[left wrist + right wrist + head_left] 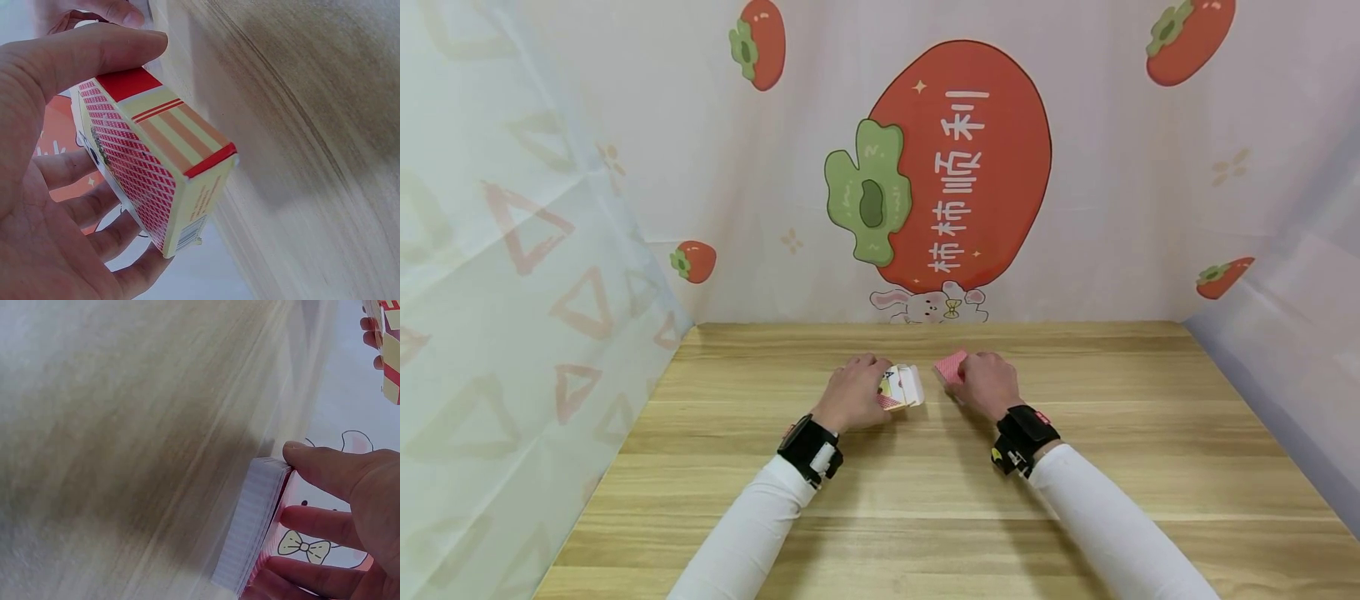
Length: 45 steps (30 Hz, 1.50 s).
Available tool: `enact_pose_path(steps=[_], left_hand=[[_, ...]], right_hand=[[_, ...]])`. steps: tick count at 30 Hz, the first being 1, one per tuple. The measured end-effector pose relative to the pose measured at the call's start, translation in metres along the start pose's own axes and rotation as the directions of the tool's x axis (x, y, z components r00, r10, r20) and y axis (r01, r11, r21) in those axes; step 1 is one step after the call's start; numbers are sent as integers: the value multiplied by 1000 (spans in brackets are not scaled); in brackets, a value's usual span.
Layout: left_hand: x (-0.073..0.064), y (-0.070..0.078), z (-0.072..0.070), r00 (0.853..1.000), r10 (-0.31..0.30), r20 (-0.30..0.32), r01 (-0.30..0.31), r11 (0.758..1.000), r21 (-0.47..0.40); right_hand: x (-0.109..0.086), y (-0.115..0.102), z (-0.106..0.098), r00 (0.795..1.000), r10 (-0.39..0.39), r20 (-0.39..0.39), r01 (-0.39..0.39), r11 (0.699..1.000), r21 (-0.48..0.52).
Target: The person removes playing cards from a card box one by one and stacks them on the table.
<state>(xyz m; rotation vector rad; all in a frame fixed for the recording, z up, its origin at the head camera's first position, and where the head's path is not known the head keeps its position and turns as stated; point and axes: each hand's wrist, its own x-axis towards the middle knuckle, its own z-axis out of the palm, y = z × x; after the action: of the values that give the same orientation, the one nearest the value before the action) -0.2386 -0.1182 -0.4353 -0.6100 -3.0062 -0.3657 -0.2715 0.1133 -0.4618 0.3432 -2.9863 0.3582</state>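
Note:
My left hand (pixel 852 396) grips a playing-card box (pixel 895 388) between thumb and fingers. Its white end flap (pixel 913 385) stands open toward the right hand. In the left wrist view the box (pixel 134 175) shows a red-patterned face, a striped side and a barcode on its end. To its right, my right hand (pixel 992 387) holds a deck of playing cards (pixel 951 366) with red-patterned backs. The white edges of the deck (pixel 247 519) line up in a stack in the right wrist view, thumb at one end and fingers along the back. A gap separates box and deck.
Both hands are over the far part of a wooden table (pixel 925 517). Behind its back edge hangs a cloth backdrop (pixel 1112 208) printed with persimmons and a rabbit. Another cloth (pixel 550 333) hangs along the left side. Black straps with small cameras (pixel 811 450) sit on both wrists.

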Motion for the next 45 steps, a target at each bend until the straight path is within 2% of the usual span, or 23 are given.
enact_pose_path(steps=[10,17,21,24,28,32,35,38,45], left_hand=[[2,2,0,1000,0,2,0,1000,5],[3,3,0,1000,22,-12,-22,1000,4],[4,4,0,999,29,-17,-29,1000,4],[5,6,0,1000,27,-11,-27,1000,8],[6,8,-2,1000,27,-6,-27,1000,6],[7,11,-4,999,46,-18,-46,999,5],[8,11,-5,998,60,-24,-60,998,20],[9,11,-5,998,63,-24,-62,997,38],[9,14,-5,998,58,-15,-57,998,39]], right_hand=[[-2,1,2,999,12,-48,-11,999,33],[-5,5,3,997,44,-59,-40,997,69],[-7,6,-1,996,38,-86,-30,995,96],[-6,2,-5,990,-8,-144,26,992,123],[-7,-9,-14,971,-128,-204,170,965,201],[-8,-20,-20,937,-255,-238,315,912,263],[-9,-26,-21,902,-333,-275,402,880,252],[-9,-28,-20,883,-370,-289,439,869,229],[-12,-30,-19,902,-365,-230,409,892,192]])
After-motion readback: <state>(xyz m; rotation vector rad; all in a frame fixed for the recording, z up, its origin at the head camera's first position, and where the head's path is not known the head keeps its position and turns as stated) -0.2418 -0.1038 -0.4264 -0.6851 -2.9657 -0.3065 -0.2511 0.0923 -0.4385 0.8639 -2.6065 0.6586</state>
